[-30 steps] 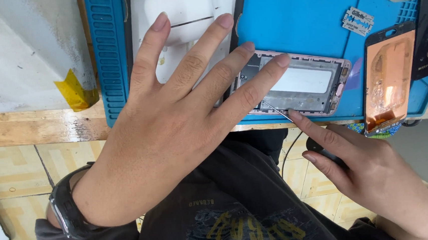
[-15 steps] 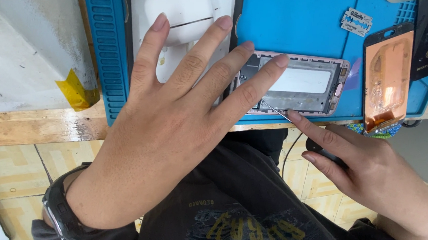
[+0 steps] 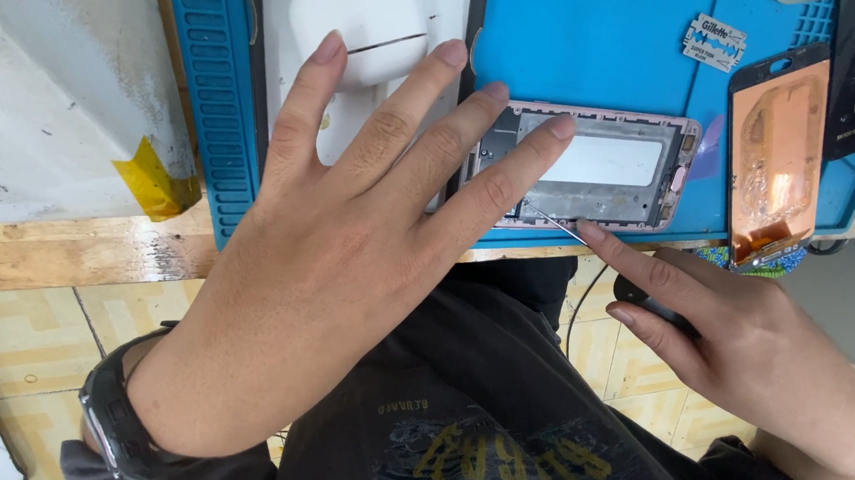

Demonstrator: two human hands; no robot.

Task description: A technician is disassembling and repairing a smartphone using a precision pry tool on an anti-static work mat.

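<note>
Left hand (image 3: 320, 278) spread flat, fingertips pressing the phone frame (image 3: 593, 163) w/o gripping. Right hand (image 3: 746, 348) closed on thin metal tool (image 3: 555, 221), tip at frame's near edge.

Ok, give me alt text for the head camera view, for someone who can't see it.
A left hand spreads its fingers over an opened phone frame on a blue mat, while the right hand works a thin metal tool into the frame's near edge. A white case, a razor blade and a phone screen lie nearby.
</note>
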